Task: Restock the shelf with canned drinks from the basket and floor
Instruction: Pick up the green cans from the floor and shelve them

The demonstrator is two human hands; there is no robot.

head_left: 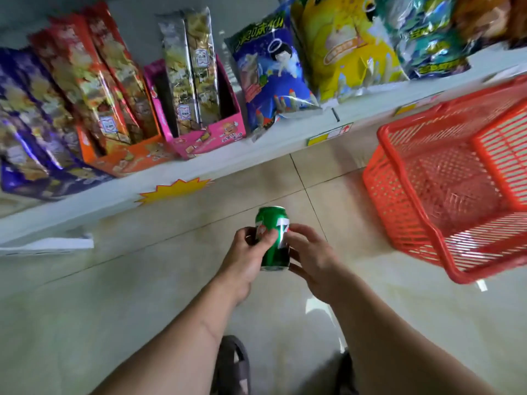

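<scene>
— While held above the floor (pixel 119 295), looks how, that can (pixel 273 240)?
— Green, glossy, white and red lettering on the side, silver rim at each end. Upright, tilted slightly, clear of the tiles.
— Gripped by which hand?
— Both. Left hand (pixel 247 259) curled round the left side, thumb across the front of the label. Right hand (pixel 312 259) wrapped round the right side, fingertips on the lettering.
— Beyond the fingertips?
— Pale tiles, then a white shelf (pixel 256 155) edge with a yellow starburst tag (pixel 174 191) just past the can's top.
— Further out, to the right of the right fingers?
— Red basket (pixel 445 192), mesh walls, tipped on the floor; contents not discernible.
— Farthest?
— Snack bags (pixel 273 72) and boxed packets (pixel 199 109) standing on the shelf.
</scene>
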